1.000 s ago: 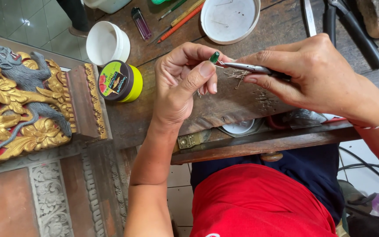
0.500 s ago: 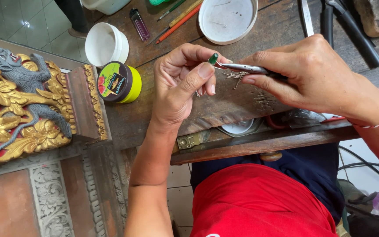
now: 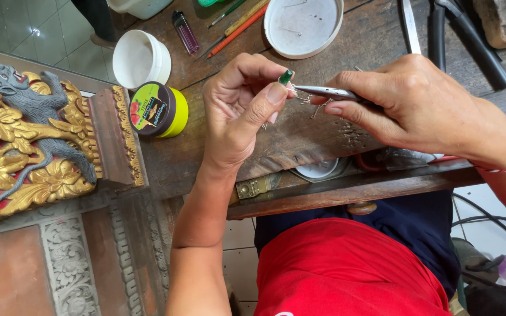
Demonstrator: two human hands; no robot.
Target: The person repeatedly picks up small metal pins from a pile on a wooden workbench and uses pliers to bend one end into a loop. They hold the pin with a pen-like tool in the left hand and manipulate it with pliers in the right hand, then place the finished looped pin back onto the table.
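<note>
Pinching: left hand (image 3: 241, 111) nips a small green bead (image 3: 286, 76) between thumb and forefinger, centre of frame.
Right hand: right hand (image 3: 417, 105) clenched round slim metal pliers (image 3: 323, 92), tips meeting the bead over thin bent wire.
Tabletop: dark, worn wooden tabletop (image 3: 370, 41).
Upper centre: shallow white round dish (image 3: 303, 26); orange pencil (image 3: 238, 29).
Left: squat yellow-green tub with dark lid (image 3: 158, 109); white cup (image 3: 140, 58); gilded carved panel (image 3: 27, 137).

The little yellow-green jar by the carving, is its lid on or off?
On: the yellow-green jar stands upright with its dark labelled lid covering the top.
</note>
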